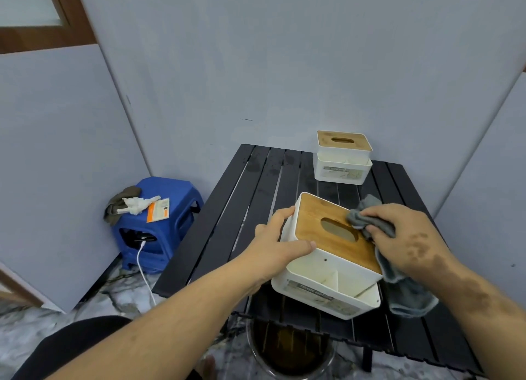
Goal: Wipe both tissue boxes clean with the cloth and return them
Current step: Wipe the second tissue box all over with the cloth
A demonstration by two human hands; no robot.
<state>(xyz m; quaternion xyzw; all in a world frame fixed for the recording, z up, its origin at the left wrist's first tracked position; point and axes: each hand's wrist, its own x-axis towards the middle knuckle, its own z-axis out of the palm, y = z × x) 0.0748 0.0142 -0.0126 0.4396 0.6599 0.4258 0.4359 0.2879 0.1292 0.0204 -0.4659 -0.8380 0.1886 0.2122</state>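
Near tissue box (pixel 327 254) is tipped up off the black slatted surface (pixel 256 186), wooden lid (pixel 316 223) facing the person, front tray low. Its long axis runs from far-left to near-right. Left hand (pixel 280 237) grips the box's left end, thumb over the near lid edge, fingers curled round the far corner. Right hand (pixel 404 234) pinches a bunched grey cloth (pixel 361 218) down on the lid, just right of the oval slot; the rest of the cloth hangs off the box's right edge. So the unwiped lid stretch lies to the left of the right hand, toward the left hand; a stroke that way looks like the next call, and the slot sits in its path, could snag cloth.

Second tissue box (pixel 343 157) stands upright at the far edge, well apart, nothing between. Blue stool (pixel 159 223) with clutter on the floor at left, out of the way. A round basin (pixel 290 351) sits under the near edge.
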